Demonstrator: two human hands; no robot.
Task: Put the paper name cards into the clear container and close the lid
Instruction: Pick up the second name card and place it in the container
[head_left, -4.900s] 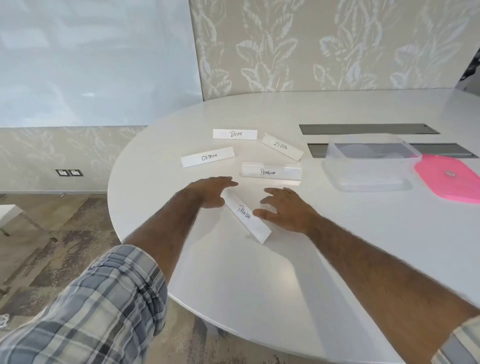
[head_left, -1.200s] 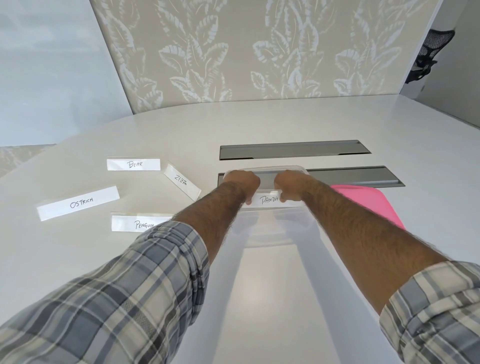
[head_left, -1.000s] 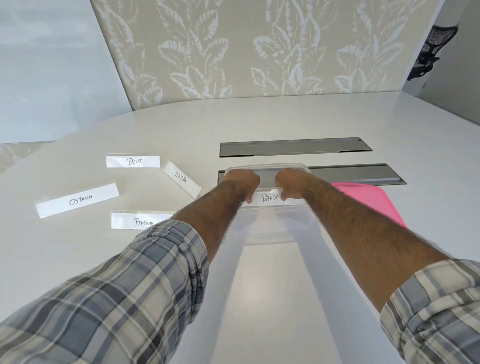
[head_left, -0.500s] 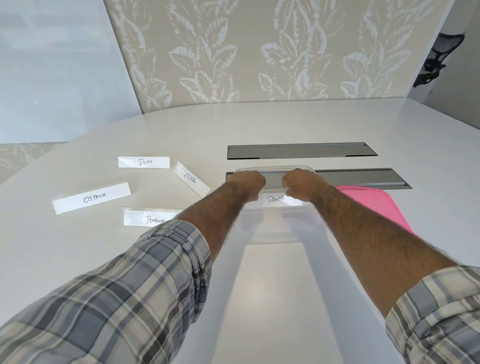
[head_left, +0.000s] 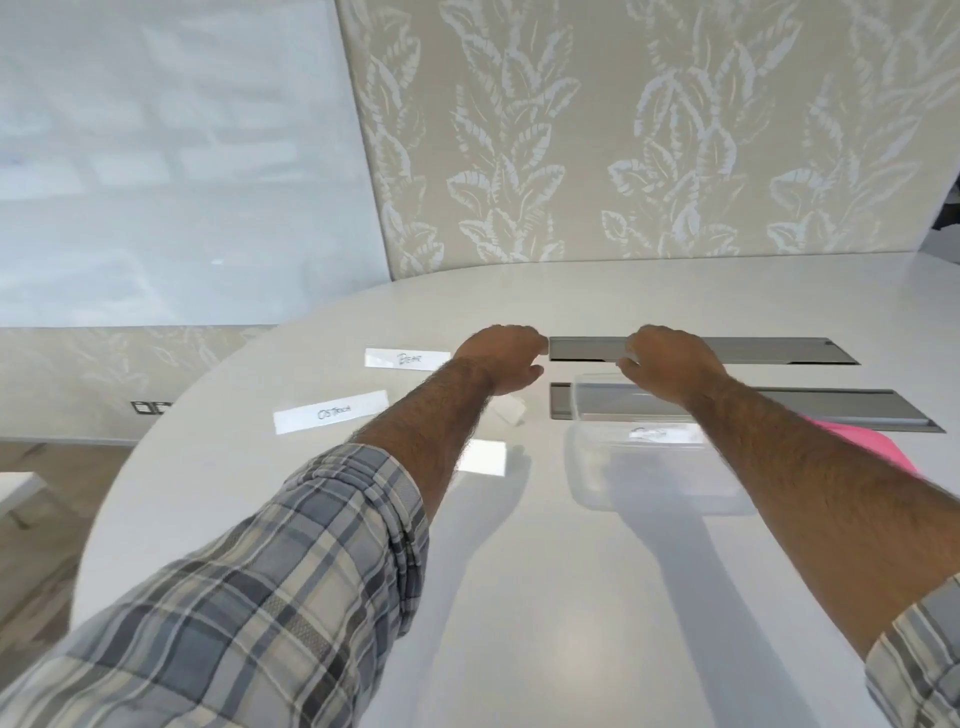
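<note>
The clear container (head_left: 644, 486) stands on the white table (head_left: 545, 613), right of centre. The Panda card (head_left: 666, 433) lies inside it against the far wall. My left hand (head_left: 505, 364) and my right hand (head_left: 671, 366) hover just beyond the container, apart from each other, fingers loosely curled and holding nothing. The Bear card (head_left: 408, 359) and Ostrich card (head_left: 331, 412) lie flat to the left. My left forearm covers most of the Zebra card (head_left: 511, 411) and the Penguin card (head_left: 484, 458). The pink lid (head_left: 878, 448) peeks out behind my right forearm.
Two grey recessed slots (head_left: 737, 350) (head_left: 852, 413) run across the table behind the container. The table's rounded edge curves along the left, with floor below it. A leaf-patterned wall stands behind the table.
Both hands have let go of the Panda card, which now rests inside the container, and have lifted up and spread apart. The camera view has swung to the left.
</note>
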